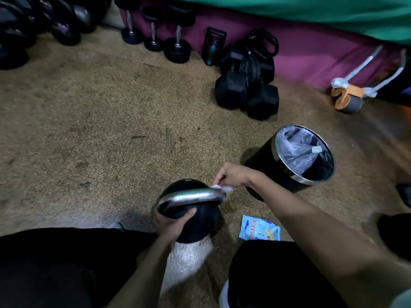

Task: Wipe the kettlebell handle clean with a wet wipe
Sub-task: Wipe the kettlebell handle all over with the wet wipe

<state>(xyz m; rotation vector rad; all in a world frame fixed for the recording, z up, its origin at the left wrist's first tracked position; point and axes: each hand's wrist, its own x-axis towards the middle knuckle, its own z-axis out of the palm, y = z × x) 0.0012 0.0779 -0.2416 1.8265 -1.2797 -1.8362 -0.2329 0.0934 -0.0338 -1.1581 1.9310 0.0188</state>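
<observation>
A black kettlebell (200,223) stands on the speckled floor between my knees, its silver handle (191,196) arching across the top. My left hand (172,225) grips the near left side of the bell body, thumb up by the handle. My right hand (233,176) pinches a crumpled white wet wipe (222,188) and holds it against the right end of the handle. A light blue wet wipe packet (259,228) lies on the floor just right of the kettlebell.
A black bin (264,163) with a steel rim and a clear liner stands right of my right hand. Black hex dumbbells (244,90), round dumbbells (155,30) and an ab roller (347,96) line the purple wall. My knees fill the bottom.
</observation>
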